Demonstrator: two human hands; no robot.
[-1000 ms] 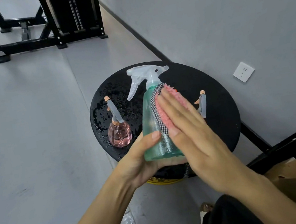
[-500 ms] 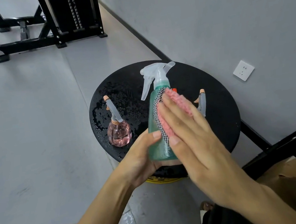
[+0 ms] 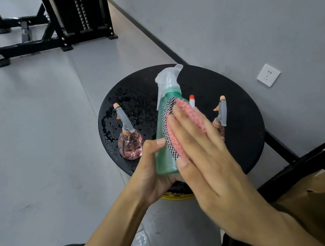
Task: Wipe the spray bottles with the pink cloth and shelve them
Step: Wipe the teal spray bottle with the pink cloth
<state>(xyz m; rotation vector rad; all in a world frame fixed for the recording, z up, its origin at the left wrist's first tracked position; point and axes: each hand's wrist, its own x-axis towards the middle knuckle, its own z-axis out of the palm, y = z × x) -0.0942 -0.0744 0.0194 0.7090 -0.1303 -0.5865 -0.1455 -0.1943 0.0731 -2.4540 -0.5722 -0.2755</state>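
Pink cloth point(image 3: 189, 115), edged in black-and-white check, lay under the flat, straight fingers of the right hand point(image 3: 209, 158), pressed against the green spray bottle point(image 3: 164, 143). The left hand point(image 3: 154, 177) curled round that bottle's base, holding it tilted. Behind the green bottle spread a round black table point(image 3: 238, 112). To the green bottle's left a pink spray bottle point(image 3: 130, 145) stood among water drops; to its right a second pink bottle point(image 3: 221, 115) showed, partly hidden by the right hand.

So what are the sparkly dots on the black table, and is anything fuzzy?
Head view: the dots are water droplets on the round black table, glinting. Head view: the right hand on the pink cloth looks slightly soft; the green spray bottle in the left hand is sharper.
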